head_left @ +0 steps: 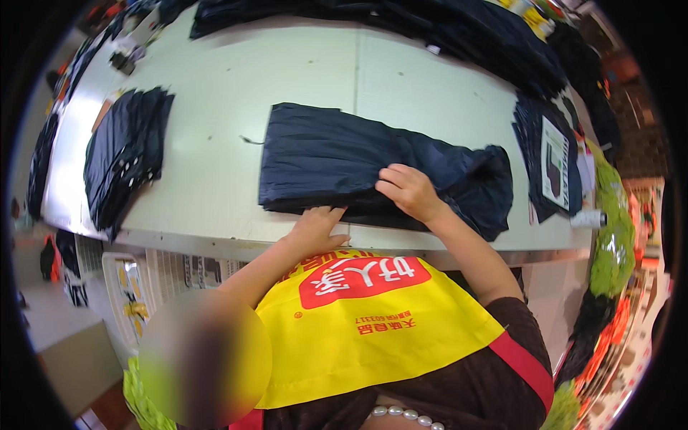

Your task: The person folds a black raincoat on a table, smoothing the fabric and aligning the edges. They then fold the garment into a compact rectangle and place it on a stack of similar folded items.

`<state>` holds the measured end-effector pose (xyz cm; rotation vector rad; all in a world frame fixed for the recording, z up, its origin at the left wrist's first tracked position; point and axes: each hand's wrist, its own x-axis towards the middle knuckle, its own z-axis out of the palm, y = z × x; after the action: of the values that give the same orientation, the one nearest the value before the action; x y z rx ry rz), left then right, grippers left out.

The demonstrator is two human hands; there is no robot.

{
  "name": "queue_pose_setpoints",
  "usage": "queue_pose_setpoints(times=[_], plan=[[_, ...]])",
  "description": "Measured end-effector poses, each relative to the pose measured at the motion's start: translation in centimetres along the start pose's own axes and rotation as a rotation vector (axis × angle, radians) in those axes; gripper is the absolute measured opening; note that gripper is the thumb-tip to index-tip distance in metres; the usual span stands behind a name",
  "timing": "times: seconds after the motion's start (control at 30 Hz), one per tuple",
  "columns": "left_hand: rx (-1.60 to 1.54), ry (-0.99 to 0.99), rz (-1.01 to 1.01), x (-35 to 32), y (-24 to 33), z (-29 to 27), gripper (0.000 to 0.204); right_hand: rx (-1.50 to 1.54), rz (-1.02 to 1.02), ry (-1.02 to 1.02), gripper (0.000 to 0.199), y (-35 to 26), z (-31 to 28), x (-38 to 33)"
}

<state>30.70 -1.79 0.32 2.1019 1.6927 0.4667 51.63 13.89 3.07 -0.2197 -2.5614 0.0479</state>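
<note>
A stack of dark navy fabric pieces (322,158) lies on the pale table in front of me. Its left part is flat with squared edges, while its right end is bunched and folded. My right hand (410,192) is closed over the near middle of the stack, its fingertips pinching the top fabric. At the near left edge my left hand (315,231) rests with fingers stretched out against the fabric and thumb apart. The tips of its fingers are partly hidden by the layers.
Another dark fabric pile (129,154) lies at the left, and a long dark heap (401,25) spans the far side. To the right are dark pieces with a white printed card (555,165) and a thread spool (589,218). The table's front edge (215,246) runs just before me.
</note>
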Motion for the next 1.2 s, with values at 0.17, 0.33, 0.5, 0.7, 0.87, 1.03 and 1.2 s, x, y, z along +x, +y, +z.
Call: queue_pose_setpoints(times=[0.17,0.33,0.5,0.7,0.87,1.03,1.2], plan=[[-0.071,0.357,0.058,4.6,2.1,-5.5,0.015,0.074,0.164,0.05,0.016,-1.5,2.2,-2.0],[0.384,0.147,0.17,9.1,-3.5,-1.8,0.057,0.385,0.359,0.045,0.04,0.2,-3.5,-2.2],[0.432,0.099,0.174,10.0,-3.3,-0.9,0.061,-0.28,1.195,0.239,0.046,15.3,-10.4,-18.2],[0.462,0.127,0.182,9.5,-4.6,-0.2,0.064,0.258,1.604,-0.036,0.052,13.1,-11.2,-16.7],[0.487,0.106,0.136,10.4,-4.0,0.5,0.064,-0.352,1.502,0.167,0.058,16.9,-15.4,-19.5],[0.502,0.08,0.145,10.4,-3.6,1.0,0.065,-0.154,1.868,0.367,0.072,17.4,-8.3,-27.5],[0.389,0.077,0.104,10.1,-3.0,0.7,0.07,0.976,1.972,0.714,0.063,10.8,-9.3,-25.7]])
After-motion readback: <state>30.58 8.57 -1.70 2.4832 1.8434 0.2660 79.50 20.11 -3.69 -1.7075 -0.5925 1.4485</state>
